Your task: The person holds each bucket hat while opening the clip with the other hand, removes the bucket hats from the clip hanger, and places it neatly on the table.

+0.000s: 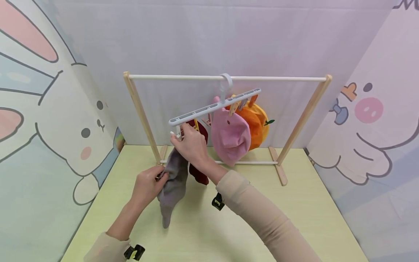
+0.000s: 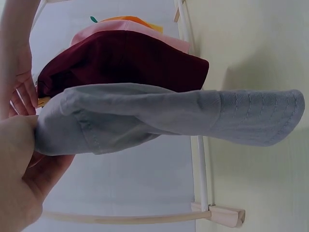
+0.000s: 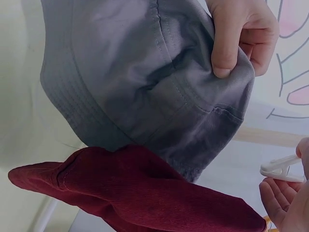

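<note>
And here the left hand (image 1: 148, 183) has its thumb and fingers clamped on the crown of a soft grey fabric hat (image 1: 175, 182), which hangs in the air at the hanger's near end, stitched brim downward! Higher up, the right hand (image 1: 193, 143) has its fingers bent in, pinching a small white plastic clip (image 3: 275, 170) under that same end, and the right wrist view shows the clip apart from the grey cloth. Right beside the grey hat hangs a dark maroon fabric hat (image 3: 145, 193), then a pale pink fabric hat (image 1: 229, 134) and a bright orange fabric hat (image 1: 256, 134) with a green leaf. Above them, the pale grey plastic hanger (image 1: 216, 106) slants, hooked over the white rod (image 1: 176, 77) of a wooden-legged rack, standing on a pale yellow-green table (image 1: 311, 203).
</note>
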Available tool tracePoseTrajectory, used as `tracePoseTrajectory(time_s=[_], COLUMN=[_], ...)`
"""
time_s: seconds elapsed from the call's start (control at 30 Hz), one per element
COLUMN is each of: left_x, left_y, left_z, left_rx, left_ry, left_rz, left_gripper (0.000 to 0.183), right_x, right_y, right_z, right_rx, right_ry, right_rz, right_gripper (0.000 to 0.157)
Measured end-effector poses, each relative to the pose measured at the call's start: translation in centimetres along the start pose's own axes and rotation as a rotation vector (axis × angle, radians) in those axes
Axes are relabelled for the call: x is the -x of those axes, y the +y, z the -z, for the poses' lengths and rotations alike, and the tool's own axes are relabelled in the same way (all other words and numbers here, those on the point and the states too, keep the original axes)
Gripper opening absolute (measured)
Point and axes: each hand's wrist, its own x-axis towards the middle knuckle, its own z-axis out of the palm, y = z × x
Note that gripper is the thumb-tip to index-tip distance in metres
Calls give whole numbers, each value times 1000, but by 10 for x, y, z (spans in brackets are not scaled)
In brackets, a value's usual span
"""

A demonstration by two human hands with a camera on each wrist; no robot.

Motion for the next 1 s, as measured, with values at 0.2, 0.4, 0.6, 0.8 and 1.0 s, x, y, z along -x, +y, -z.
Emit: tracePoseTrajectory(time_s=[0.2,0.4,0.6,0.8,1.0], left_x=[1,4,9,14,19], left_y=[-4,-8,-13,-20,-25], left_z=[5,10,18,26,36], left_rx=[-28,-43,-70,-106,-137], left_ry=[3,-3,-5,-16,-20], left_rz=[5,20,30,58,76], left_gripper=[22,22,23,22,22], right_x=[-1,-1,-1,-1,-1], right_y=[0,0,0,0,0], right_z=[0,0,0,0,0], right_rx=[-1,10,21,18,21], right_ry=[-20,-10,-2,-6,-9], right_rz=[-6,-4,11,13,15], right_gripper=[21,21,21,21,21])
